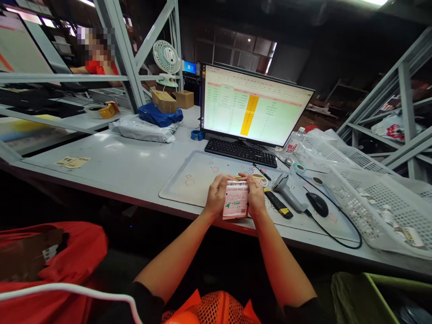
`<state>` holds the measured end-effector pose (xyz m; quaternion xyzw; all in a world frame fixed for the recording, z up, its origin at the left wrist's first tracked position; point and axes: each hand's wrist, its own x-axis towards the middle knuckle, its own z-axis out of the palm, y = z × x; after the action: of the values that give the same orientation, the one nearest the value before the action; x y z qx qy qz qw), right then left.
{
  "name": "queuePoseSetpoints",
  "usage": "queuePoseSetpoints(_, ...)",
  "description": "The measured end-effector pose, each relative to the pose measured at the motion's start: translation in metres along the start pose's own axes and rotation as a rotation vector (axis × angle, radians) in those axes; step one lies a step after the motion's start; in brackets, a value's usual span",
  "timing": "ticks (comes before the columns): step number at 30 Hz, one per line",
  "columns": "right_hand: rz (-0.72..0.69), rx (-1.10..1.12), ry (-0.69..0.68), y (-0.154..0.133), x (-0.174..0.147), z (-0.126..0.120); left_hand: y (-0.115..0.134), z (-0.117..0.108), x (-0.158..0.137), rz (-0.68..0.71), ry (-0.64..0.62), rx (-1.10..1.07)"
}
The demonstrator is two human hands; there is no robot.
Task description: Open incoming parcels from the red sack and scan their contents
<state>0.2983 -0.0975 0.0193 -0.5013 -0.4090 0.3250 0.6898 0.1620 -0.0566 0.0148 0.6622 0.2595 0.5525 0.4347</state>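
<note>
Between my two hands is a small package with a pinkish shipping label [236, 200], its barcode along the top edge and green marks across the middle. My left hand [217, 194] grips its left side, and my right hand [255, 195] grips the right side. I hold it above the front edge of a pale cartoon desk mat [189, 180]. Just right of my right hand lie a black and yellow utility knife [278, 204] and a grey barcode scanner [290, 193]. A black pen [262, 172] rests behind them.
A monitor [253, 105] with a spreadsheet stands behind a black keyboard [239, 152]. To the right are a mouse [317, 204] and white plastic baskets [378, 216]. Wrapped parcels [145, 129] and a fan [166, 58] stand left. A red bag [77, 256] is below; another person [101, 67] sits beyond the frame.
</note>
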Motion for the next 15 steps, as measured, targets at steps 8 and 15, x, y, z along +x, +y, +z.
queuePoseSetpoints(8,-0.081,-0.926,0.193,-0.019,0.021,-0.141,-0.010,-0.024,-0.014,-0.123,-0.282,0.112)
queuePoseSetpoints(15,0.322,-1.567,0.023,-0.011,0.026,-0.190,0.007,-0.008,0.000,-0.038,-0.039,0.400)
